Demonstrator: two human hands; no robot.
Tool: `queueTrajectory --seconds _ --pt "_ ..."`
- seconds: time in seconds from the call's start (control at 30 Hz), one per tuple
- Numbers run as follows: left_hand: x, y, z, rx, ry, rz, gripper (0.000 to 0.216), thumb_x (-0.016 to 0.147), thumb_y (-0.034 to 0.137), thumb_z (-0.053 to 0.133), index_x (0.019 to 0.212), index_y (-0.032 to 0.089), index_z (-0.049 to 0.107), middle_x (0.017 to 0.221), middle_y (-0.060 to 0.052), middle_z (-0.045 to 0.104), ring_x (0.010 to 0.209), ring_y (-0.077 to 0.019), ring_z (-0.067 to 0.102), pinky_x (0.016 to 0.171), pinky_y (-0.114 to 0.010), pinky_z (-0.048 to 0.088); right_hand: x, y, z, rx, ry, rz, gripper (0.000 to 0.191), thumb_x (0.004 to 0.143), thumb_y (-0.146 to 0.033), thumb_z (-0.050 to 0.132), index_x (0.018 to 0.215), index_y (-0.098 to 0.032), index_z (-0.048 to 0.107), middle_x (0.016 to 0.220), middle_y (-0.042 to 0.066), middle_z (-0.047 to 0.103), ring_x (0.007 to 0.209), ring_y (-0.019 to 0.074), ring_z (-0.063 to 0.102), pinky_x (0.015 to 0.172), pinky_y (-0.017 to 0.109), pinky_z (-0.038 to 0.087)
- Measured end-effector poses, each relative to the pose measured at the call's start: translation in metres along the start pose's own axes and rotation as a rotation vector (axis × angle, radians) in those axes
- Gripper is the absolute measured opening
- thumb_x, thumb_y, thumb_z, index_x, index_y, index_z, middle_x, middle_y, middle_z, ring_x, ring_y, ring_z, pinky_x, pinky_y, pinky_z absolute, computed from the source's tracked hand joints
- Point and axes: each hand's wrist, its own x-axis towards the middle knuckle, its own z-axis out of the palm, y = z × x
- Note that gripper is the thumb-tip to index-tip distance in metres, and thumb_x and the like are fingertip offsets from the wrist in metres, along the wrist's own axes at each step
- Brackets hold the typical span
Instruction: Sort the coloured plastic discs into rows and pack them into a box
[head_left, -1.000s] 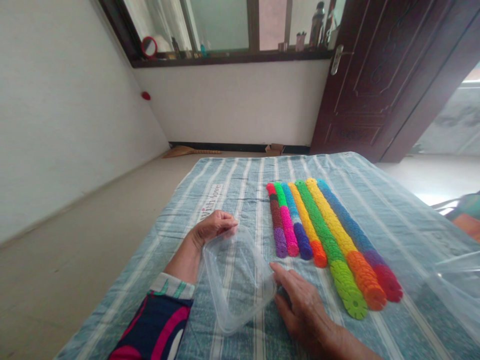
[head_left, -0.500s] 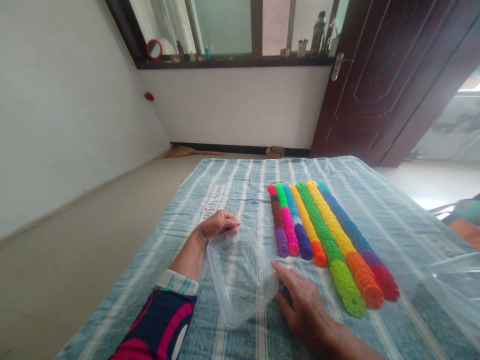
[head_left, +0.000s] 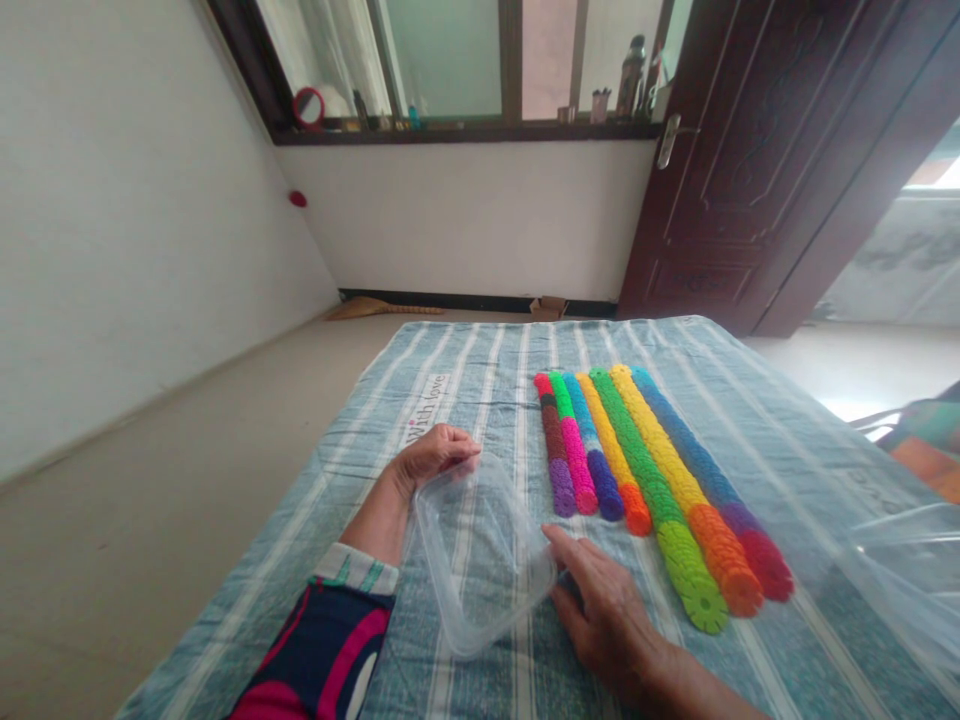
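Note:
A clear, shallow plastic lid (head_left: 480, 560) with rounded corners is between my hands, tilted over the striped cloth. My left hand (head_left: 439, 455) has its fingers curled closed at the lid's far left corner. At the lid's right corner, my right hand (head_left: 604, 605) has its index finger and thumb on either side of the edge, gripping it. Just beyond my right hand lie several rows of stacked, notched plastic discs (head_left: 637, 450), sorted by colour, from red, brown and purple at the left to blue and crimson at the right.
A blue-and-white striped cloth (head_left: 360, 500) covers the table. Near its right edge stands a clear plastic box (head_left: 911, 560), partly out of view. Beyond the table are a white wall (head_left: 465, 210), a windowsill with small items and a dark red door (head_left: 720, 180).
Both hands and the lid stay almost in place. The view has shifted very slightly; the disc rows have not moved on the cloth.

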Motion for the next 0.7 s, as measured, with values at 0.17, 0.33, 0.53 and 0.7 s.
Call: queueTrajectory --seconds 0.17,0.33,0.53,0.7 --pt "-0.0001 0.0007 0.0005 0.015 0.008 0.002 0.031 0.066 0.037 0.068 0.052 0.012 0.058 0.046 -0.001 0.053 0.04 -0.0069 0.04 0.042 -0.022 0.027 -0.0001 0.0003 -0.0007 0.013 -0.019 0.01 0.052 0.078 -0.009 0.046 0.13 -0.015 0.048 0.103 0.012 0.069 0.089 0.0238 0.066 0.075 0.038 0.058" --pt "-0.0006 0.0015 0.0013 -0.003 0.001 -0.003 0.03 0.066 0.036 0.068 0.052 0.012 0.058 0.046 -0.001 0.053 0.04 -0.007 0.04 0.043 -0.022 0.028 0.0004 -0.0007 -0.0021 0.017 -0.023 0.01 0.053 0.077 -0.008 0.046 0.13 -0.015 0.048 0.106 0.012 0.069 0.09 0.0244 0.066 0.078 0.039 0.058" --pt "-0.0009 0.003 0.0031 -0.001 0.006 0.0 0.03 0.065 0.036 0.069 0.052 0.011 0.059 0.045 0.0 0.053 0.04 -0.0072 0.041 0.042 -0.022 0.028 0.0001 0.0001 -0.0013 0.036 -0.005 0.031 0.055 0.078 -0.008 0.045 0.133 -0.017 0.047 0.102 0.011 0.069 0.088 0.0228 0.066 0.077 0.038 0.057" --pt "-0.0006 0.0027 0.0034 -0.022 0.006 -0.009 0.028 0.066 0.033 0.069 0.052 0.011 0.059 0.044 -0.001 0.052 0.039 -0.0066 0.04 0.041 -0.021 0.026 -0.0019 0.0013 -0.0005 0.076 0.001 0.039 0.055 0.081 -0.008 0.044 0.135 -0.018 0.044 0.101 0.01 0.069 0.087 0.0215 0.067 0.075 0.036 0.057"
